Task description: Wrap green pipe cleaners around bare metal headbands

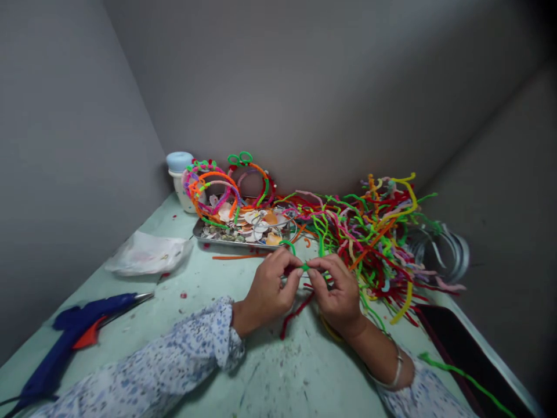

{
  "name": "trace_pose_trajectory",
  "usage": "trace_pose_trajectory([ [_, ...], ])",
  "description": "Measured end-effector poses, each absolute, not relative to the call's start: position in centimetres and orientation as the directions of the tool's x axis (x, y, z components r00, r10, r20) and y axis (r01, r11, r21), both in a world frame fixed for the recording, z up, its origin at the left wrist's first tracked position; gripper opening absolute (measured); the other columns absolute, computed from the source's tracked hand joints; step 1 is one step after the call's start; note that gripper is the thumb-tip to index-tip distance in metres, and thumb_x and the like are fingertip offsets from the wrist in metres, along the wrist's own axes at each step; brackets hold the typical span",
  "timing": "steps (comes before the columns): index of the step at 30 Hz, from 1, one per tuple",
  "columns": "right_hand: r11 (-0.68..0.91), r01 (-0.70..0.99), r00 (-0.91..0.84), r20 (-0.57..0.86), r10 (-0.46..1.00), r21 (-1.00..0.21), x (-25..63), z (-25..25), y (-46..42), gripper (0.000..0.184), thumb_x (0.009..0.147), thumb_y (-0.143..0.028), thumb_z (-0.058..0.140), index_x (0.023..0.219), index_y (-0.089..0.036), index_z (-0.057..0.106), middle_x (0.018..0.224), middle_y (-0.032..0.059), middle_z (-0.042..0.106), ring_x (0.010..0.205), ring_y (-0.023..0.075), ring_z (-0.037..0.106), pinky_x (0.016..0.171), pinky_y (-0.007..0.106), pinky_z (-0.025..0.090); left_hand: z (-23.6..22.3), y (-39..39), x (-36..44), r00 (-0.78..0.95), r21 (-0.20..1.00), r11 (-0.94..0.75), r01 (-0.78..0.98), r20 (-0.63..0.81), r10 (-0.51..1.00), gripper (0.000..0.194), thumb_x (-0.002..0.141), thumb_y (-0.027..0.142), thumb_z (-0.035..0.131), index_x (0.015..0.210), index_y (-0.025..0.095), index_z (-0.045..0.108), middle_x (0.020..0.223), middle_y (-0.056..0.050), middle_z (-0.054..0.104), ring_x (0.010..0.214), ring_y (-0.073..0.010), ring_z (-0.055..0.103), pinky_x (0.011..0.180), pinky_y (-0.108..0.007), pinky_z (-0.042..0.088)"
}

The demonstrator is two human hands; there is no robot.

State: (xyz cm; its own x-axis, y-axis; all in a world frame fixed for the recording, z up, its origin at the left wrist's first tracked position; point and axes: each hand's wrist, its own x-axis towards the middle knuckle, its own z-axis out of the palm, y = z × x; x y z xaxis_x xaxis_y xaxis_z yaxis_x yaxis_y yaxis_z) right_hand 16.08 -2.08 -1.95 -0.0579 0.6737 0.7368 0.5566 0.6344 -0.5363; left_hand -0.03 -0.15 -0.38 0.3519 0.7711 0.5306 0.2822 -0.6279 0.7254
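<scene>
Pinching with closed fingers of left hand (270, 284) and right hand (340, 293) on a fuzzy green pipe cleaner (306, 267), at the frame's centre, between the fingertips. Mostly covered there; cannot make out its ends, heading or long axis. Near a silver metal tray (232, 244), left of centre.

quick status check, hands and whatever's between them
Left hand and right hand: fingertips pinching green pipe cleaner. Pipe cleaner pile crowding right hand. Glue gun off left, clear of both hands.
</scene>
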Motion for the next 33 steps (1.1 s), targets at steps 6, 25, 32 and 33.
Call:
trace_pose_trajectory([
  [6, 0.629, 0.546, -0.072, 0.716, 0.694, -0.554, 16.09, -1.83, -2.09, 0.011, 0.088, -0.013, 0.054, 0.094, -0.019, 0.060, 0.084, 0.0034, 0.057, 0.078, 0.0171, 0.056, 0.069, 0.031, 0.045, -0.46, -0.06, -0.03, 0.358, 0.719, -0.632, 0.288, 0.531, 0.768, 0.008, 0.088, 0.018, 0.049, 0.086, 0.017, 0.057, 0.083, -0.005, 0.056, 0.079, -0.0181, 0.051, 0.072, -0.031, 0.041],
  [25, 0.620, 0.548, -0.030, 0.728, 0.685, -0.561, 15.96, -2.12, -1.94, 0.011, 0.087, -0.014, 0.056, 0.095, -0.020, 0.060, 0.088, 0.0035, 0.057, 0.083, 0.0174, 0.056, 0.072, 0.031, 0.046, -0.28, -0.14, -0.09, 0.347, 0.706, -0.640, 0.304, 0.543, 0.765, 0.008, 0.088, 0.018, 0.048, 0.087, 0.018, 0.056, 0.085, -0.006, 0.057, 0.082, -0.0196, 0.053, 0.074, -0.033, 0.042],
  [32, 0.600, 0.500, -0.028, 0.680, 0.733, -0.625, 16.05, -1.63, -2.03, 0.007, 0.088, -0.018, 0.055, 0.089, -0.020, 0.062, 0.084, 0.0022, 0.057, 0.079, 0.0164, 0.056, 0.068, 0.029, 0.045, -0.23, -0.14, -0.11, 0.358, 0.707, -0.640, 0.302, 0.538, 0.763, 0.008, 0.089, 0.019, 0.048, 0.087, 0.018, 0.055, 0.085, -0.005, 0.056, 0.082, -0.0190, 0.052, 0.074, -0.032, 0.041],
  [33, 0.591, 0.490, -0.031, 0.665, 0.747, -0.641, 16.07, -1.60, -2.01, 0.007, 0.088, -0.019, 0.055, 0.088, -0.020, 0.062, 0.083, 0.0022, 0.056, 0.078, 0.0163, 0.055, 0.066, 0.029, 0.044, -0.23, -0.15, -0.11, 0.360, 0.708, -0.638, 0.302, 0.535, 0.764, 0.008, 0.089, 0.019, 0.048, 0.087, 0.018, 0.055, 0.085, -0.005, 0.056, 0.082, -0.0189, 0.052, 0.074, -0.032, 0.041],
])
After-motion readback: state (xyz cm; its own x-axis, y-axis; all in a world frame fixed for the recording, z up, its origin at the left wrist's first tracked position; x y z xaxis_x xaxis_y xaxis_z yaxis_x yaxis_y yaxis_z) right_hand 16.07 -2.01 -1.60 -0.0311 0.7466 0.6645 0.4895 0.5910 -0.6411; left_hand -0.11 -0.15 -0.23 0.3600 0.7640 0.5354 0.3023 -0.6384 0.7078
